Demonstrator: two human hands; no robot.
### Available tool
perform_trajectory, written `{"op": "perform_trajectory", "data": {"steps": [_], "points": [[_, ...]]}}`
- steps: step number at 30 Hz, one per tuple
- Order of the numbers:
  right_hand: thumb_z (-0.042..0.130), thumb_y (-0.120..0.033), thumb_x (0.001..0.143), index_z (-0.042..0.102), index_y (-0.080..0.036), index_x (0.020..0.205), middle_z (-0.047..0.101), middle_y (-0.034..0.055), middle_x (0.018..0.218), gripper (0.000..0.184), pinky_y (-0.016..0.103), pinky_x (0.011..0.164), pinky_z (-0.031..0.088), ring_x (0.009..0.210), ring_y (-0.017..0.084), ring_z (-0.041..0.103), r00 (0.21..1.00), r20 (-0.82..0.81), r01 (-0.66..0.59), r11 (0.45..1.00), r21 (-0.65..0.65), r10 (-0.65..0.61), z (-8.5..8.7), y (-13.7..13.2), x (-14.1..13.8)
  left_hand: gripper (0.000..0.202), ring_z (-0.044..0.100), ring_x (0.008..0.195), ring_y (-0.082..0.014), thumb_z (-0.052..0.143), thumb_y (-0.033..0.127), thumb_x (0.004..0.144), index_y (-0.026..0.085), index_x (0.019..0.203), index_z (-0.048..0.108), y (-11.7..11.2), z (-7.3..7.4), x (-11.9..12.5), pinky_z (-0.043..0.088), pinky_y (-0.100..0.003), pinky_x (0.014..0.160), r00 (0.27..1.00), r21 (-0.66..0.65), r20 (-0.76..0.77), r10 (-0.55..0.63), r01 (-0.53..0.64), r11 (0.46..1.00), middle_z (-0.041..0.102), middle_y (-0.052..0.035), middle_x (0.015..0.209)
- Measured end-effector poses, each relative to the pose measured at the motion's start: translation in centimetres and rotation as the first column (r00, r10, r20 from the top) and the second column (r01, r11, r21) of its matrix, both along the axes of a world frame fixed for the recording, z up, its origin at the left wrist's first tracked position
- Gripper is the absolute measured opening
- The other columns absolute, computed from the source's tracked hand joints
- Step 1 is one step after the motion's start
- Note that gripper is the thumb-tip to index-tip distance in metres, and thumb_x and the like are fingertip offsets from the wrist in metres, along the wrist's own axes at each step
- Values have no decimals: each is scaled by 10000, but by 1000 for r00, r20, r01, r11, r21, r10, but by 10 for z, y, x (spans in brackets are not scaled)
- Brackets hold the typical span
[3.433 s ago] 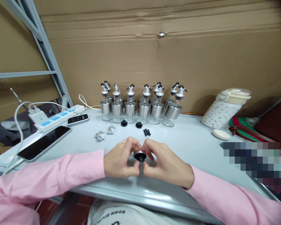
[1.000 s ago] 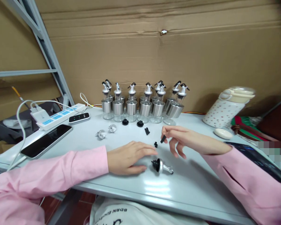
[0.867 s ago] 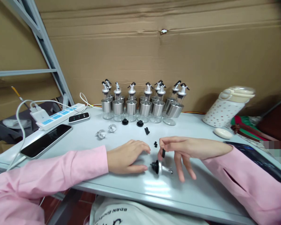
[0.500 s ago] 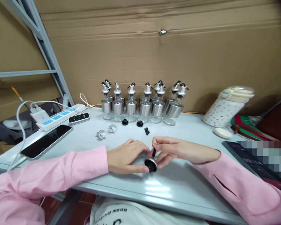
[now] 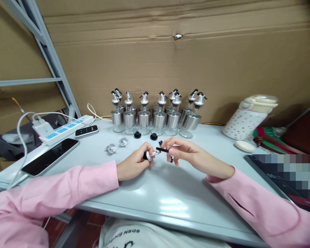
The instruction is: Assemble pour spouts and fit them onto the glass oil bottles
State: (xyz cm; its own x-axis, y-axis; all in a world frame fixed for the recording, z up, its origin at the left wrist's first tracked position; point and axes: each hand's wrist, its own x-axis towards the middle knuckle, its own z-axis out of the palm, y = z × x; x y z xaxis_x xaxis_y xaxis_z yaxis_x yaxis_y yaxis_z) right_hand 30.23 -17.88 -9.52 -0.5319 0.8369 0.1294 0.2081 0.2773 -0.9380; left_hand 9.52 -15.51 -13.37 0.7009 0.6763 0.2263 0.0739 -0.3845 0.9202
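My left hand (image 5: 133, 164) is closed round a small silver pour spout with a black stopper (image 5: 149, 156), held just above the white table (image 5: 170, 193). My right hand (image 5: 188, 155) pinches a thin black stick-shaped part (image 5: 162, 150) whose tip points at the spout. A small black piece (image 5: 172, 159) lies under my right fingers. Two silver spout parts (image 5: 116, 145) lie to the left, and two black stoppers (image 5: 145, 135) lie in front of the row of glass dispenser bottles (image 5: 155, 115).
A phone (image 5: 50, 156), a power strip with cables (image 5: 62, 129) and a small black remote (image 5: 86, 131) sit at the left. At the right stand a dotted cream flask (image 5: 248, 117), a white oval object (image 5: 244, 146) and a dark tablet (image 5: 271, 174). Cardboard lines the back wall.
Both hands have risen and moved away from the table's front edge. My left hand picked up the spout that lay on the table; my right hand brought the black stick to its tip.
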Motion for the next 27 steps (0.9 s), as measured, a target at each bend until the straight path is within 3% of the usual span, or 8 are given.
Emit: {"op": "perform_trajectory", "data": {"steps": [4, 11, 19, 27], "points": [[438, -378, 859, 510, -169, 855, 437, -11, 749, 221, 238, 594, 375, 620, 89, 414, 991, 132, -12, 998, 66, 3, -2, 2, 3, 202, 380, 619, -76, 448, 122, 713, 203, 824, 300, 2, 0, -2, 301, -223, 583, 996, -176, 80, -25, 39, 984, 405, 36, 779], [396, -359, 870, 508, -168, 864, 431, -1, 785, 222, 244, 634, 341, 667, 107, 389, 973, 227, -59, 992, 114, 32, -8, 0, -4, 241, 370, 591, -84, 397, 415, 865, 179, 905, 372, 0, 1, -3, 303, -237, 602, 999, -91, -30, -42, 39, 995, 407, 44, 678], [388, -363, 852, 496, -155, 839, 401, -28, 656, 235, 253, 613, 318, 615, 112, 377, 967, 255, 12, 998, 55, -26, -9, 1, -6, 242, 368, 564, -84, 414, 395, 863, 160, 909, 445, 3, -1, -2, 295, -220, 569, 993, -56, -116, -11, 4, 998, 417, 52, 613], [467, -381, 826, 504, -154, 812, 462, -20, 701, 231, 245, 641, 359, 643, 101, 435, 982, 186, -3, 1000, -15, 6, -10, -1, -10, 221, 364, 548, -85, 433, 388, 854, 167, 860, 434, 2, 0, -2, 294, -219, 555, 996, -14, -81, 47, -48, 999, 428, 56, 602]]}}
